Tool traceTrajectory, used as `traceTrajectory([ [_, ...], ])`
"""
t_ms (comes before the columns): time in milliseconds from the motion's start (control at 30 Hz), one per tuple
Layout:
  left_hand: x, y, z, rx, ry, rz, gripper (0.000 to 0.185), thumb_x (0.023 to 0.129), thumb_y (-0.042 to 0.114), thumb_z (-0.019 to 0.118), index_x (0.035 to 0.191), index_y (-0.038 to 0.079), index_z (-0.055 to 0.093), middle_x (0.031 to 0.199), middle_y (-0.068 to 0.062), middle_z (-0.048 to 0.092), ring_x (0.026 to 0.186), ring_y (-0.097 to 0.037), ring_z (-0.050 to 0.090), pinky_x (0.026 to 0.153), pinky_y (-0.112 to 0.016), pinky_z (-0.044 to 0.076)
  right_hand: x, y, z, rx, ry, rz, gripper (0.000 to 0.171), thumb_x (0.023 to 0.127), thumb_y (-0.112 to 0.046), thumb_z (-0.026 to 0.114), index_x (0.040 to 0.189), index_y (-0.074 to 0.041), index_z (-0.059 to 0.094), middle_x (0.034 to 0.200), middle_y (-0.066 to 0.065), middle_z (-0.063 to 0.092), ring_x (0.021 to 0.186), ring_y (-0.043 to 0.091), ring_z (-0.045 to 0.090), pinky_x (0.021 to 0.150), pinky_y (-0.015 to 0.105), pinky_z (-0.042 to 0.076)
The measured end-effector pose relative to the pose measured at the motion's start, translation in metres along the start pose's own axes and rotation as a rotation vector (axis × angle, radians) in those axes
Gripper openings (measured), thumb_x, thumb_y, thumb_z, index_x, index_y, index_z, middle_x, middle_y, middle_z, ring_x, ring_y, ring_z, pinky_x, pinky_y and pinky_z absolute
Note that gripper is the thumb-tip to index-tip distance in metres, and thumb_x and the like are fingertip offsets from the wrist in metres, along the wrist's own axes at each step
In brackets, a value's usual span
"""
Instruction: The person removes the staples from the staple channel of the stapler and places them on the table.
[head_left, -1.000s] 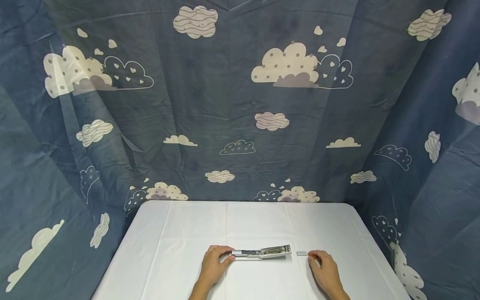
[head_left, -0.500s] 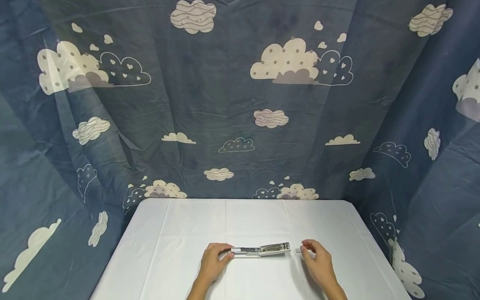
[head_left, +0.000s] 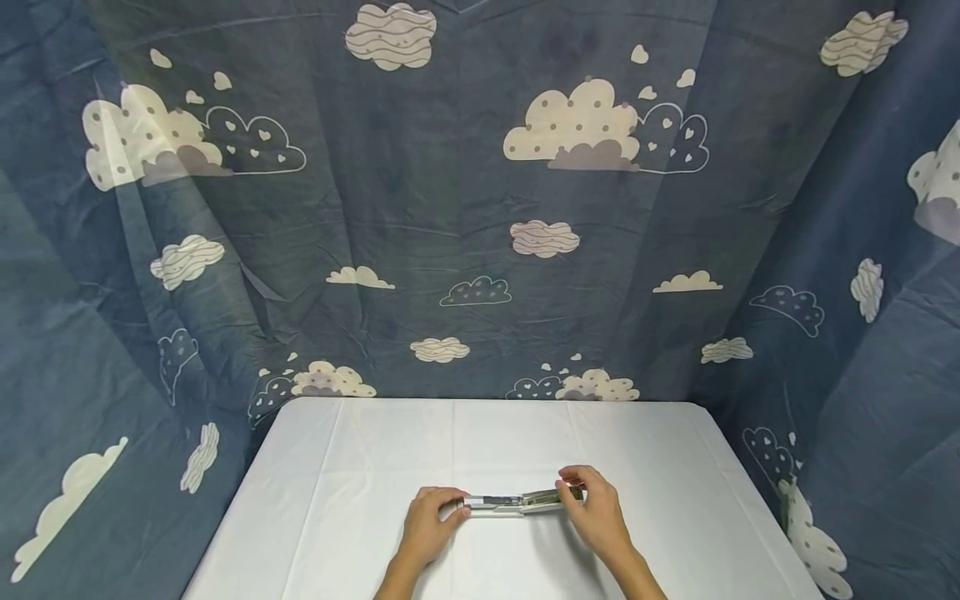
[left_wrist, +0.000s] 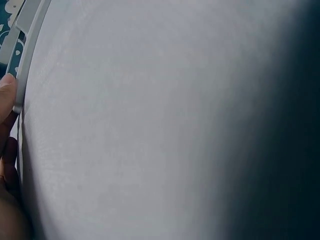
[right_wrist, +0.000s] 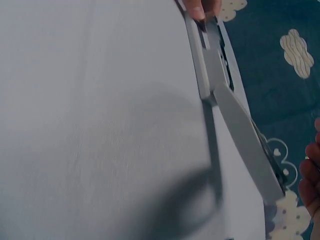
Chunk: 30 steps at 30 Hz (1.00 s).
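The stapler [head_left: 492, 502] lies in the middle of the near part of the white table [head_left: 375, 454], its length running left to right. It is unfolded at the hinge [head_left: 521, 503]. The base [head_left: 491, 513] forms the left half, resting on the table, with the magazine [head_left: 491, 502] above it. The cover [head_left: 542, 499] forms the right half. It is folded back with its metal inner side facing up, and its right end is tilted clear of the table, with a shadow beneath.

The left hand [head_left: 429, 527] grips the left end of the stapler between thumb and fingers, thumb on the near side. The right hand [head_left: 600, 517] is at the right end of the cover, fingers bent, thumb toward the cover. Contact with the cover cannot be confirmed; whether the fingers pinch anything cannot be told. The hands are apart, with the hinge between them. The right hand's shadow falls on the table at its near left.

Beyond the far edge of the table hangs a dark blue cloth [head_left: 420, 200], printed with pale clouds and small hearts. It also extends along the left and right sides.
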<state>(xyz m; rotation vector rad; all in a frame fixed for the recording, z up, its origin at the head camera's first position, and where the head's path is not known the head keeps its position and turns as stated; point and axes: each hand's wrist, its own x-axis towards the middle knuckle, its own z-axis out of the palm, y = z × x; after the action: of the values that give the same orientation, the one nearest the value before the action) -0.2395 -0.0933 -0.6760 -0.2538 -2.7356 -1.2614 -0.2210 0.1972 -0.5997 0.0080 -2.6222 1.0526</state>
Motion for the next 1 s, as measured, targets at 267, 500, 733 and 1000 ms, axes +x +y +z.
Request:
traceTrajectory([
  [267,-0.001,0.000,-0.001,0.004,-0.021,-0.012,0.022,0.087,0.039,0.079,0.109,0.032,0.078,0.115,0.015,0.075,0.110,-0.013,0.059,0.099,-0.045,0.047,0.002,-0.020,0.035,-0.012,-0.070,-0.050,0.009,0.090,-0.013,0.078,0.098,-0.013,0.075,0.091,-0.005,0.071,0.085,0.012,0.066,0.076,0.029,0.058],
  [500,0.001,0.003,0.000,-0.009,-0.024,-0.011,0.021,0.088,0.038,0.079,0.108,0.032,0.078,0.114,0.014,0.075,0.109,-0.014,0.059,0.099,-0.048,0.048,0.001,-0.027,0.057,0.002,-0.128,-0.147,0.005,0.090,-0.014,0.077,0.095,-0.014,0.076,0.090,-0.007,0.072,0.083,0.007,0.064,0.077,0.029,0.056],
  [733,0.000,0.001,-0.001,-0.009,-0.010,0.020,0.022,0.088,0.037,0.079,0.108,0.031,0.078,0.114,0.013,0.076,0.109,-0.015,0.059,0.097,-0.047,0.049,-0.003,-0.031,0.071,-0.009,-0.174,-0.189,0.004,0.089,-0.016,0.080,0.092,-0.016,0.076,0.082,-0.013,0.068,0.078,0.003,0.055,0.071,0.025,0.050],
  [1000,0.003,0.000,-0.002,-0.008,-0.022,0.021,0.021,0.088,0.037,0.080,0.108,0.032,0.078,0.113,0.014,0.076,0.109,-0.014,0.060,0.098,-0.045,0.048,-0.008,-0.033,0.084,-0.113,-0.150,-0.264,0.004,0.085,-0.021,0.082,0.085,-0.021,0.078,0.080,-0.015,0.069,0.076,0.003,0.052,0.072,0.029,0.041],
])
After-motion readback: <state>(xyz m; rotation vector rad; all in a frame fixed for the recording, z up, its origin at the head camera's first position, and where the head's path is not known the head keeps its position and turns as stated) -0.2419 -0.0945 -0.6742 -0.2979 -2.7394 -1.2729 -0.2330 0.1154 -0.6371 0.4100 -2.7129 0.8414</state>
